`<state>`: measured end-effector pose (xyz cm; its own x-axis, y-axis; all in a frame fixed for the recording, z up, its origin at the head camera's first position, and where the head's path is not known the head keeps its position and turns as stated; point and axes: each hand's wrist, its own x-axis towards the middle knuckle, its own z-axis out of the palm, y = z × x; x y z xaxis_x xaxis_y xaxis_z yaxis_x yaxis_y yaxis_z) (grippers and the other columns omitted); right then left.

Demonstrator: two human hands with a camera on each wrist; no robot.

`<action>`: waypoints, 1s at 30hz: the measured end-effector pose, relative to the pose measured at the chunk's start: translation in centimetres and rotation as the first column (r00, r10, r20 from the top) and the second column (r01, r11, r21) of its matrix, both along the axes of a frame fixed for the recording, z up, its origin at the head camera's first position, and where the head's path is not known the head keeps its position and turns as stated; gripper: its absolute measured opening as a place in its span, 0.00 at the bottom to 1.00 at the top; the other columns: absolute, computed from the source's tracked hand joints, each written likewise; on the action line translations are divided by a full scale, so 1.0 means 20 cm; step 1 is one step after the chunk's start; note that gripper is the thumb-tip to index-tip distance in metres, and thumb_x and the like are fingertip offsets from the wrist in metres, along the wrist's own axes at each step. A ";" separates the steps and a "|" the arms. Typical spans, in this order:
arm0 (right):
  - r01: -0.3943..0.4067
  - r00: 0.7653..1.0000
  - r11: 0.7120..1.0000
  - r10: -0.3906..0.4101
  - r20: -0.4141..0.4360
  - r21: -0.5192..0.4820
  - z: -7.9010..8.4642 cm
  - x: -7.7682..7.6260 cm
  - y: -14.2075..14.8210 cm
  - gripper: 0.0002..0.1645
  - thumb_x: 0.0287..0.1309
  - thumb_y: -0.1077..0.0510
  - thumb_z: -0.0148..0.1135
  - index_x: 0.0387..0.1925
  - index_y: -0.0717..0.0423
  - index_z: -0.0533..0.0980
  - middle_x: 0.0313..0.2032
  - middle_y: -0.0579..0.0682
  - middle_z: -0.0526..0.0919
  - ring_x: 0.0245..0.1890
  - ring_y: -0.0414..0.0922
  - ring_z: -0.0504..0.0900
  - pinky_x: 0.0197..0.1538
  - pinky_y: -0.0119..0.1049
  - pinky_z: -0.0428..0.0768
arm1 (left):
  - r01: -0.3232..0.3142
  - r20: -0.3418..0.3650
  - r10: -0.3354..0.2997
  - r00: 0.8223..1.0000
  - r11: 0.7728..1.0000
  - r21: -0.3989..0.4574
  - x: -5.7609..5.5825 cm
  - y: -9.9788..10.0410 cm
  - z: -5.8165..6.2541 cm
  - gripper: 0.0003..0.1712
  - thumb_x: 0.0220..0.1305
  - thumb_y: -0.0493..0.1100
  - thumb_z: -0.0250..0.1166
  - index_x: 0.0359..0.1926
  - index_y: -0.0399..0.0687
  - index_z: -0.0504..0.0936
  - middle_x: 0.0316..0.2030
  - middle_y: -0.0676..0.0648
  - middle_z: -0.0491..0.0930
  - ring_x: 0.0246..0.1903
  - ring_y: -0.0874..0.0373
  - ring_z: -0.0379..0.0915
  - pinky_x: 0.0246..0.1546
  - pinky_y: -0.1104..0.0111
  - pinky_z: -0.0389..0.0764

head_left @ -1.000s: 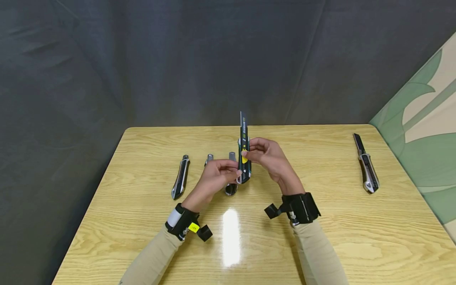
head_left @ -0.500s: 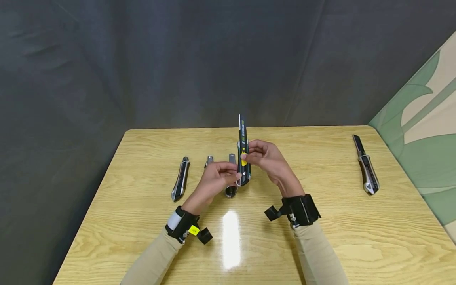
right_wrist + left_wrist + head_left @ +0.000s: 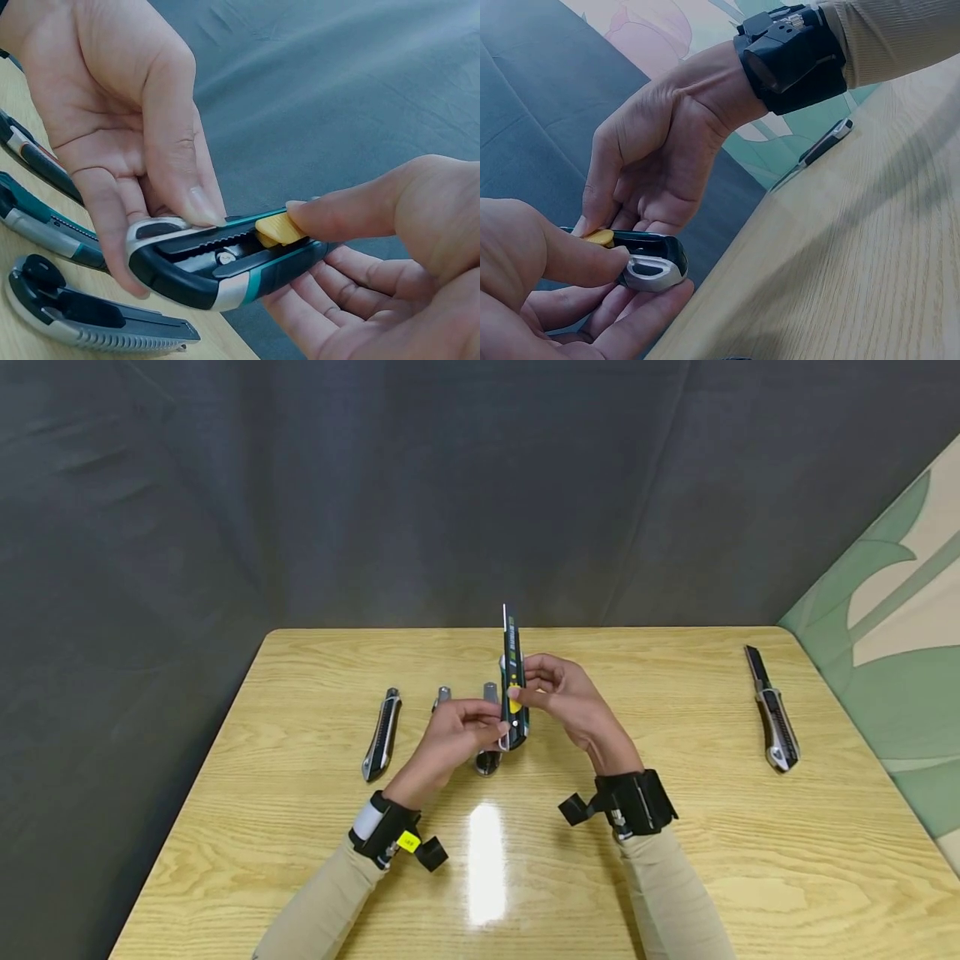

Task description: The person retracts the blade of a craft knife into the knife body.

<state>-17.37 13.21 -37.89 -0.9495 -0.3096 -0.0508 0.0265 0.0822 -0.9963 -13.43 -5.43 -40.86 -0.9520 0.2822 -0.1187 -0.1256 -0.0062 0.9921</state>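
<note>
My left hand pinches the rear end of a black, teal and silver snap-off utility knife, held up over the middle of the table with its blade out and pointing away. In the right wrist view, the left thumb lies on top of the rear end, with fingers beneath. From the other side my right hand grips the knife body, its thumb pressing on the yellow slider. In the left wrist view, the silver end loop shows beside my left thumb; the blade is hidden there.
Another utility knife lies to the left. Two more, one silver-ended knife and a second knife, lie partly hidden behind my left hand. A knife with its dark blade out lies far right on the wooden table.
The yellow slider and my right thumb have shifted slightly back toward the knife's rear, and a little less blade sticks out. My left hand keeps its hold; the head view shifts slightly.
</note>
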 end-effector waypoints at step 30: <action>-0.085 0.996 0.996 0.085 -0.027 0.001 -0.01 0.01 0.03 0.29 0.49 0.70 0.66 0.55 0.59 0.70 0.49 0.59 0.75 0.46 0.53 0.75 0.39 0.32 0.80 | 0.001 -0.015 -0.001 1.000 1.000 -0.012 0.00 0.01 -0.01 0.14 0.57 0.33 0.65 0.45 0.37 0.80 0.38 0.39 0.79 0.34 0.48 0.79 0.38 0.58 0.87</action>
